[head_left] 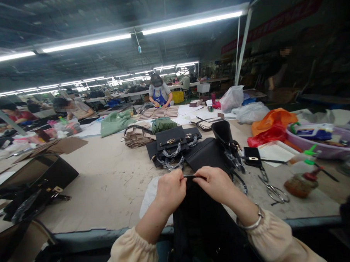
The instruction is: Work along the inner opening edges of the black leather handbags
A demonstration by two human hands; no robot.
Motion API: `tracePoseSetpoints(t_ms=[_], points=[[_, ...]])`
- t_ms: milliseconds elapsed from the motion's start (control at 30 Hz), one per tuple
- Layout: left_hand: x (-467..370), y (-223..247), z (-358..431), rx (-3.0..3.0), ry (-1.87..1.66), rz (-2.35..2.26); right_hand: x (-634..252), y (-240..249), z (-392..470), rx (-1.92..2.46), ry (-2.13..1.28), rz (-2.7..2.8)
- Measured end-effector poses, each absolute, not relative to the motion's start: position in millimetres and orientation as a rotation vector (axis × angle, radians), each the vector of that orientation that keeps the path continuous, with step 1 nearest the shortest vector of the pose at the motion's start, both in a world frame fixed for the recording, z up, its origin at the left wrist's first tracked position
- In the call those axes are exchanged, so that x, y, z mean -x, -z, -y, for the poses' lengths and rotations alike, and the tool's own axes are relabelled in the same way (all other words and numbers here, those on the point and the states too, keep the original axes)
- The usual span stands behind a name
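Note:
My left hand [172, 191] and my right hand [214, 183] are both closed, pinching the upper edge of a black handbag piece [192, 198] between thumbs and fingers. The piece hangs below my hands at the table's front edge, and its lower part is dark and hard to make out. Just beyond my hands lies a heap of black handbags [171, 141] with gold-coloured clasps and plastic-wrapped handles. A flat black bag [206, 156] leans toward my right hand. Under my left wrist a white sheet [149, 196] shows.
On the left stands an open black bag [40, 183]. To the right are scissors [274, 190], a phone [252, 156], a brown glue bottle [302, 184] and a purple basin [332, 151]. Stacked brown pieces [137, 135] lie behind the bags. A co-worker [160, 93] works across the table.

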State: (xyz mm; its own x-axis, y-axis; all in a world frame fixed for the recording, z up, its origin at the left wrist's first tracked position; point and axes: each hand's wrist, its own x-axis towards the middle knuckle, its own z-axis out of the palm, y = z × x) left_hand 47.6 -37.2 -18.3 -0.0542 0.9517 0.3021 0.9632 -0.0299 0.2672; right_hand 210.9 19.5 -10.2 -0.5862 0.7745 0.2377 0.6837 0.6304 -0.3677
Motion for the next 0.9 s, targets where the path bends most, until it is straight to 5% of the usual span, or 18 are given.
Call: tracePoseSetpoints(t_ms=[333, 900], points=[[-50, 14, 37, 2.148, 0.597, 2.158, -226, 4, -20, 1.094, -0.665, 2.532], [-49, 17, 38, 2.168, 0.635, 2.159, -203, -1, -26, 1.113, -0.055, 2.679]])
